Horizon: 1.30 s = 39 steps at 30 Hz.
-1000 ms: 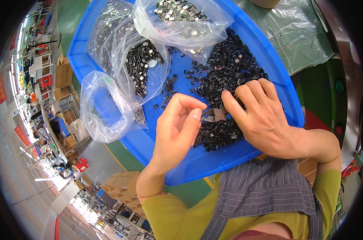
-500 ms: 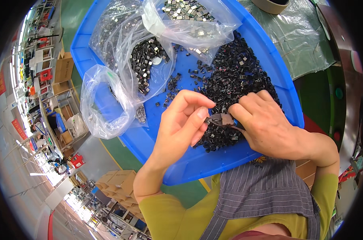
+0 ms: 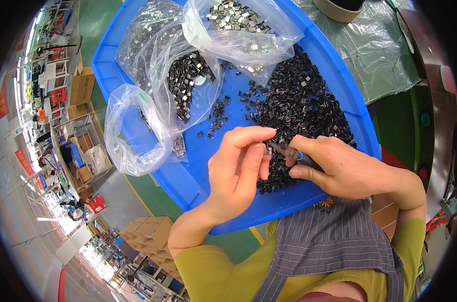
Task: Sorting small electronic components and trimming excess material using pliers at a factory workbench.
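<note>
Over the near edge of a pile of small black parts (image 3: 309, 95), my two hands meet. My right hand (image 3: 344, 166) is closed around pliers (image 3: 290, 152) with metal jaws and dark handles marked with blue. Their tip points left, right up against a tiny metallic part (image 3: 269, 150) at the fingertips of my left hand (image 3: 233, 176). The left thumb and fingers are pinched around that part and hide most of it. Whether the jaws grip the part I cannot tell.
The pile lies in a large blue tray (image 3: 228, 108). Clear plastic bags hold silver-faced parts: one at the back (image 3: 238, 22), another at the middle left (image 3: 188, 80). A crumpled bag opening (image 3: 138, 136) hangs over the left rim. A tape roll (image 3: 339, 9) stands beyond the right rim.
My right hand has turned and dropped slightly, so the pliers' jaws and blue-marked handles now show more plainly. The left hand has shifted a little right. The tray sits slightly lower in view.
</note>
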### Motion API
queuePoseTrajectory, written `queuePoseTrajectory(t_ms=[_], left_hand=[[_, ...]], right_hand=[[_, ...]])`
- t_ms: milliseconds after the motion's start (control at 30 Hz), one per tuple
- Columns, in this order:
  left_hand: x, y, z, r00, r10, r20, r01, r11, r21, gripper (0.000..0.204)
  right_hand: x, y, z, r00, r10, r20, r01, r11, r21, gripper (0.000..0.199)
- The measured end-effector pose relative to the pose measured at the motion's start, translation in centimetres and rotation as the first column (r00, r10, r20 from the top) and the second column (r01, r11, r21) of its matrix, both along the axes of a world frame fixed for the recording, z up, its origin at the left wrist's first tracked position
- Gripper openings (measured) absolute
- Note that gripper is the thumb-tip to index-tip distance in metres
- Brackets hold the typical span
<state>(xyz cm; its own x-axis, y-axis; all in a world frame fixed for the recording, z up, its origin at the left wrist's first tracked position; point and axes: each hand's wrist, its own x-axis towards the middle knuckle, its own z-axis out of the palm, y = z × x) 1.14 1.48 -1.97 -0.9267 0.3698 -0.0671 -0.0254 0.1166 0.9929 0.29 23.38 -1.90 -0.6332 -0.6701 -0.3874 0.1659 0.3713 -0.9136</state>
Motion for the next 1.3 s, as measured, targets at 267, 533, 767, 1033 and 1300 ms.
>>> queuePoseTrajectory(t_ms=[267, 533, 767, 1033, 1300], left_hand=[[-0.2, 0.0, 0.6, 0.996, -0.038, 0.085, 0.034, 0.998, 0.046, 0.028], [-0.2, -0.1, 1.1, 0.996, 0.041, 0.080, -0.042, 0.999, 0.020, 0.027], [0.1, -0.2, 1.3, 0.989, 0.086, 0.119, -0.089, 0.996, 0.021, 0.027], [0.1, -0.2, 1.9, 0.993, 0.027, 0.115, -0.013, 0.993, -0.118, 0.028], [0.2, -0.4, 1.1, 0.999, -0.032, 0.011, 0.033, 0.979, -0.201, 0.028]], right_hand=[[0.2, 0.2, -0.6, 0.998, -0.043, -0.038, 0.041, 0.997, -0.060, 0.024], [0.9, -0.4, -1.6, 0.759, -0.152, -0.633, 0.270, 0.958, 0.094, 0.035], [1.2, -0.7, -1.9, 0.646, -0.165, -0.745, 0.318, 0.946, 0.066, 0.051], [1.1, -1.0, -2.2, 0.536, -0.096, -0.839, 0.392, 0.908, 0.147, 0.031], [1.2, -1.1, -2.3, 0.538, -0.071, -0.840, 0.379, 0.910, 0.166, 0.031]])
